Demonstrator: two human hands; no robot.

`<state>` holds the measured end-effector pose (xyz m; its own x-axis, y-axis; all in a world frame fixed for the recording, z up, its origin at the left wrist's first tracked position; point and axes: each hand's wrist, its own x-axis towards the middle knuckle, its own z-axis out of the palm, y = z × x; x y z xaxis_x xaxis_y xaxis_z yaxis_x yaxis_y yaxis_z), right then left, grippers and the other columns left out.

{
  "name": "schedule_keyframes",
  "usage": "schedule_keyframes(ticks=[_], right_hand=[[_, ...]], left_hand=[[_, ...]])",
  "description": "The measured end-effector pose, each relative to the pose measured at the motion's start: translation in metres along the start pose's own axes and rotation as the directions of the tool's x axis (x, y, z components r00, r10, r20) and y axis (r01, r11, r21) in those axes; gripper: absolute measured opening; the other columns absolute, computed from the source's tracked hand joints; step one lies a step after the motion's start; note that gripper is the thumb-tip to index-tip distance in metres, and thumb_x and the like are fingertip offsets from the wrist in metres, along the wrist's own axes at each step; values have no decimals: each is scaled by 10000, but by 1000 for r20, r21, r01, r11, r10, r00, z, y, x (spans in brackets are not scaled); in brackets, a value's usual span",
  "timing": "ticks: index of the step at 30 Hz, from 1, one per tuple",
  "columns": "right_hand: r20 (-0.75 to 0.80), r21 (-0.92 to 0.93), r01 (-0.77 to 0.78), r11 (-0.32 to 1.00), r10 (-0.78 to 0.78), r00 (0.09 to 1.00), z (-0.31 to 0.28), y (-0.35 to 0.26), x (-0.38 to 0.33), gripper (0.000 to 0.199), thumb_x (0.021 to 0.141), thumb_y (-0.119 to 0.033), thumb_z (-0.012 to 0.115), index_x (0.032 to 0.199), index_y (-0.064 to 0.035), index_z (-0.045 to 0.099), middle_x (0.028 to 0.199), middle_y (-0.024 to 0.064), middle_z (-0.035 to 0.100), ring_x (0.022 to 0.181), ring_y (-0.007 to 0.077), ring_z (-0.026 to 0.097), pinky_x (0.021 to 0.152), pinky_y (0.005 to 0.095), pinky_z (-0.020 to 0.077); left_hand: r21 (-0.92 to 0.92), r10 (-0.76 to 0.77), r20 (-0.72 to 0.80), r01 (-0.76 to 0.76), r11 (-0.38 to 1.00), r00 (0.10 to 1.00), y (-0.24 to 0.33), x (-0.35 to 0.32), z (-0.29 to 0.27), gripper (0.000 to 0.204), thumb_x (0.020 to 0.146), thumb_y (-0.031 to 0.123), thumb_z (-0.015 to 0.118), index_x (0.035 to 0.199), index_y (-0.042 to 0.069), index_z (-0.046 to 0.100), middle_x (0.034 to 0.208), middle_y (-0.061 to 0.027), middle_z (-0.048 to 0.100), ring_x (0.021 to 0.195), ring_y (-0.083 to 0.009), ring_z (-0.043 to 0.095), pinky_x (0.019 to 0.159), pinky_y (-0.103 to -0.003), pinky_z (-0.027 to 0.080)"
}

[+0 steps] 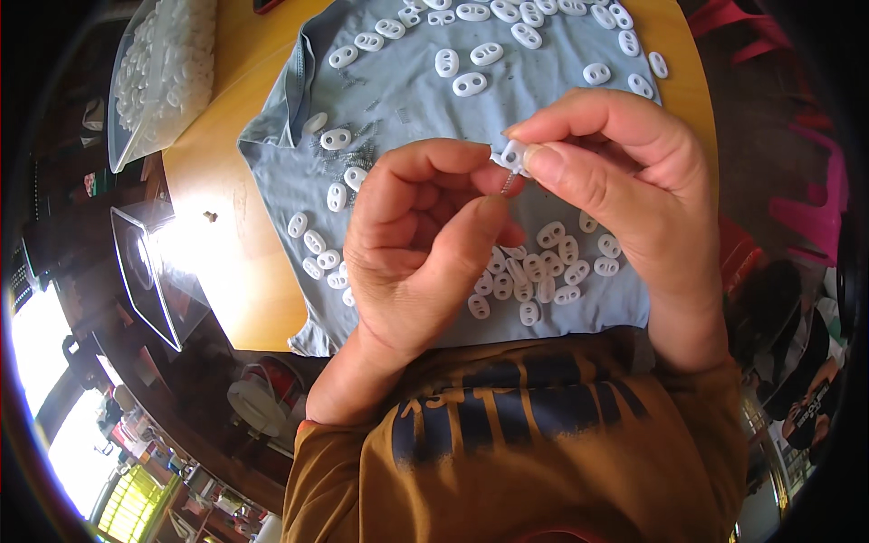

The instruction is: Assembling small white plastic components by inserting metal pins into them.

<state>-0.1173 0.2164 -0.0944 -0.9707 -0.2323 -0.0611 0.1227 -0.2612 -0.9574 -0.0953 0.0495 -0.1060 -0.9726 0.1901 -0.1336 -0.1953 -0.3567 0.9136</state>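
Above the middle of the cloth, my right hand (625, 172) pinches a small white plastic cord lock (515, 156) between thumb and forefinger. A thin metal coil spring (508, 184) points down from it. My left hand (407, 235) curls in from the other side, its forefinger tip against the cord lock and its thumb and another finger closed about the spring's lower end. How far the spring sits inside the piece is hidden. Beneath my hands lies a heap of white two-hole cord-lock parts (528, 271), and a patch of loose springs (362, 149) is left of my left hand.
A grey-blue cloth (398, 100) covers much of the wooden table (226, 299). More two-hole pieces (470, 84) are scattered along its far side. At the far left stands a clear tub (136, 145) full of white parts. A clear acrylic panel (145, 281) stands beside the left table edge.
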Motion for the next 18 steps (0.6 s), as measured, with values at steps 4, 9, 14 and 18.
schedule_keyframes(ticks=[4, 9, 14, 18], right_hand=[[39, 48, -54, 997, 52, 998, -3, 0, 1, 134, 833, -43, 605, 955, 10, 619, 840, 5, 615, 747, 24, 532, 662, 147, 415], [47, 103, -65, 993, 60, 997, -1, -2, 2, 139, 834, -47, 600, 959, 12, 617, 828, 8, 613, 748, 28, 535, 671, 154, 422], [-23, -61, -22, 998, 21, 1000, -7, -5, 2, 166, 825, -43, 595, 979, 18, 609, 800, 12, 606, 723, 38, 537, 661, 161, 428], [-60, -21, -26, 999, 24, 998, -11, -5, 5, 185, 817, -41, 598, 992, 21, 604, 805, 13, 602, 718, 38, 535, 646, 160, 425]], left_hand=[[-56, 3, -10, -3, 998, 1000, 1, 3, -5, 242, 845, -2, 563, 1075, -18, 488, 926, -107, 612, 732, -125, 589, 659, -244, 504], [-77, -42, 2, 42, 996, 999, 2, 8, -3, 213, 852, 0, 570, 1057, -21, 517, 861, -89, 616, 663, -110, 574, 609, -213, 470], [13, -12, -49, 13, 1000, 999, 5, 7, -3, 250, 837, -27, 570, 1083, -9, 534, 841, -40, 591, 658, -73, 554, 581, -178, 441], [192, 4, -133, 21, 981, 991, 12, 4, -2, 271, 808, -36, 602, 1071, 11, 556, 826, -5, 571, 659, -43, 529, 580, -159, 417]])
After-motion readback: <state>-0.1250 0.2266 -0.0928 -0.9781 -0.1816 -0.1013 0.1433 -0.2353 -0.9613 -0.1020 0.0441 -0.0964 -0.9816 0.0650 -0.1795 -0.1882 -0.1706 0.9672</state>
